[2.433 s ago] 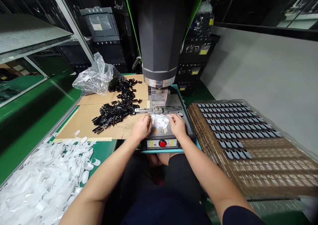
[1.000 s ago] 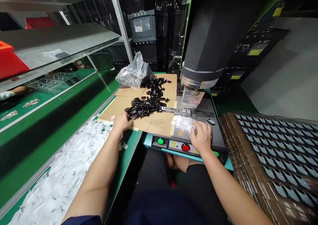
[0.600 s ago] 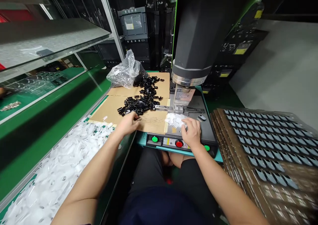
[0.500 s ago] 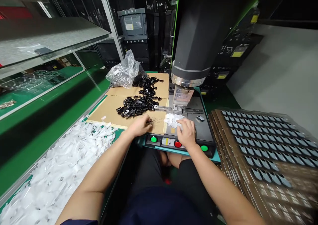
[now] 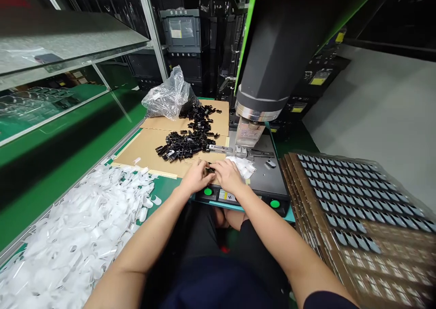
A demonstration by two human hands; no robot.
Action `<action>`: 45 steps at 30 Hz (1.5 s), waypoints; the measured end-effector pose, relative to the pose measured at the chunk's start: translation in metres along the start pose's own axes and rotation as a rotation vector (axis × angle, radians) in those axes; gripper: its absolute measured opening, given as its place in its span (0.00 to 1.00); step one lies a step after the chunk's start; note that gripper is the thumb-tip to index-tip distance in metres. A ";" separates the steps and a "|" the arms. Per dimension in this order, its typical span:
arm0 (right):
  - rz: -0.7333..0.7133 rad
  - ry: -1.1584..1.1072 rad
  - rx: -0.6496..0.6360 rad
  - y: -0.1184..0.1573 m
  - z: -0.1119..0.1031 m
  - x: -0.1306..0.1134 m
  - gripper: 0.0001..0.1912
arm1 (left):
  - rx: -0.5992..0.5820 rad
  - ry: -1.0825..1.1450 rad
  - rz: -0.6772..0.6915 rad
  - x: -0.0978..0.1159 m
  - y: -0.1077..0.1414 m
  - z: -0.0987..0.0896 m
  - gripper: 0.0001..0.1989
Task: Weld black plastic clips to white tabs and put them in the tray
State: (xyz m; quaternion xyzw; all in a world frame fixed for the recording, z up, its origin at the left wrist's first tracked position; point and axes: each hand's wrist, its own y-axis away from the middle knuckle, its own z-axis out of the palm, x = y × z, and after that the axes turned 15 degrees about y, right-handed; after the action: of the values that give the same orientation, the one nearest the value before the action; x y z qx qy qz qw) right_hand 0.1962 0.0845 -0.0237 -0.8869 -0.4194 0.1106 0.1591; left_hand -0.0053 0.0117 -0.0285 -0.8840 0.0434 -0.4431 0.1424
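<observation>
My left hand and my right hand meet over the front edge of the cardboard. A small black plastic part is pinched between their fingertips, mostly covered by them. Just right of my right hand, a small heap of white thin pieces lies on the grey machine plate. Behind my hands, many loose black parts are spread over the cardboard. A metal fixture sits below the machine's head.
White pieces cover the bench at left. A clear plastic bag stands at the back. One grey-black part rests on the plate. Green buttons line the machine front. Stacked trays of grey-black parts are at right.
My right hand has left the white heap and moved left to meet my left hand at the black part. My forearm now hides the red button. The view has shifted slightly.
</observation>
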 end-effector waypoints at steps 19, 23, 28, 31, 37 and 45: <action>0.123 0.185 -0.110 -0.032 0.011 -0.002 0.11 | -0.027 -0.108 -0.018 -0.008 -0.009 0.010 0.09; 0.230 0.133 0.017 -0.016 0.000 0.015 0.13 | 0.009 -0.124 -0.022 -0.011 -0.010 0.006 0.09; 0.546 0.108 0.229 0.013 -0.011 0.069 0.16 | 0.027 -0.232 -0.096 -0.007 -0.017 0.011 0.10; 0.615 0.154 0.266 0.021 -0.010 0.094 0.17 | 0.024 -0.287 -0.123 -0.004 -0.025 0.017 0.08; 0.571 0.229 0.232 0.016 -0.005 0.106 0.16 | -0.057 -0.287 -0.073 -0.001 -0.031 0.024 0.09; 0.465 0.355 0.022 0.006 -0.019 0.091 0.21 | 0.094 -0.091 -0.014 0.024 -0.064 0.045 0.10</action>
State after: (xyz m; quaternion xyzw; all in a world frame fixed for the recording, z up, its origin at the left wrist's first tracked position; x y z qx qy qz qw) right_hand 0.2633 0.1480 -0.0142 -0.9629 -0.1694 -0.0082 0.2099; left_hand 0.0420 0.0774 -0.0165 -0.8958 0.0098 -0.4051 0.1824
